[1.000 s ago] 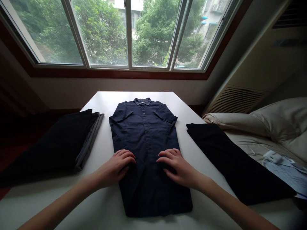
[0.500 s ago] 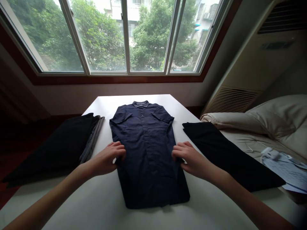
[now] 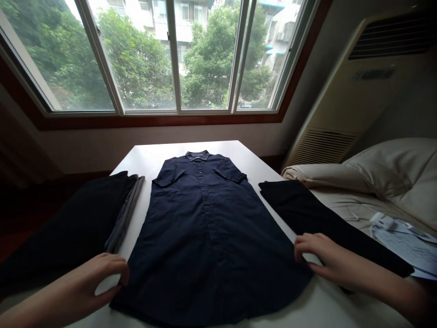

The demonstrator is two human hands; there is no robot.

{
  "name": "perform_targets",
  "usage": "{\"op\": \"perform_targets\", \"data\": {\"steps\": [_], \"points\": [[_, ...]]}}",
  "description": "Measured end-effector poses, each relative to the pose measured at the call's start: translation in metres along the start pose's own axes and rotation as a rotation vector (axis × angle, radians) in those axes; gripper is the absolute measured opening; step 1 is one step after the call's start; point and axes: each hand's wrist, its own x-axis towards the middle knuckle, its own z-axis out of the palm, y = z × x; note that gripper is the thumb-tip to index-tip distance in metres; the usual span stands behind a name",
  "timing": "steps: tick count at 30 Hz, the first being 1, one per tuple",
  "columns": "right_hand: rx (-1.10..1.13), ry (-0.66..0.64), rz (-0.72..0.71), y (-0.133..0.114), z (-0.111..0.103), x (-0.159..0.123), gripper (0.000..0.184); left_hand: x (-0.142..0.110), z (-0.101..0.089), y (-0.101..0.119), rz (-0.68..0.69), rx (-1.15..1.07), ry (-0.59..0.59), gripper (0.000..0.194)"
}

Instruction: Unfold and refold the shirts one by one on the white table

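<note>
A dark navy button-up shirt (image 3: 208, 232) lies flat, collar away from me, on a white table (image 3: 153, 155). Its lower part is spread wide toward me. My left hand (image 3: 99, 278) pinches the shirt's lower left edge, fingers curled. On the other side, my right hand (image 3: 324, 257) grips the lower right edge, fingers bent over the cloth.
A folded stack of black and grey clothes (image 3: 78, 223) lies at the table's left. A black garment (image 3: 317, 218) lies at the right. Beyond it is a bed with beige bedding (image 3: 382, 173) and a pale blue cloth (image 3: 403, 237). An air-conditioning unit (image 3: 358, 91) stands at the back right, under windows.
Both hands moved outward and toward me from the shirt's middle to its lower side edges. The folded-in sides have been pulled out, so the shirt now lies wider. The view tilted up slightly.
</note>
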Motion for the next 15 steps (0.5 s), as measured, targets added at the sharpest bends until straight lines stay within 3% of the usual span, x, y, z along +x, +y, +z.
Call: {"op": "perform_targets", "data": {"steps": [3,6,10,12,15], "points": [[0.0,0.091,-0.109,-0.009,-0.012,0.06,0.019,0.051,-0.013,0.003,0.029,-0.015,0.103,0.025],[-0.039,0.176,-0.129,-0.016,-0.008,0.15,0.036,0.132,-0.016,0.0,0.042,0.081,0.177,0.035],[-0.179,0.178,0.108,-0.016,0.018,0.257,0.05,0.236,-0.002,-0.018,-0.199,0.287,0.254,0.051],[-0.204,0.183,0.205,-0.013,0.03,0.29,0.053,0.273,0.007,-0.028,-0.289,0.327,0.272,0.053],[-0.216,0.234,0.294,-0.006,0.043,0.315,0.053,0.308,0.018,-0.042,-0.356,0.322,0.307,0.054]]}}
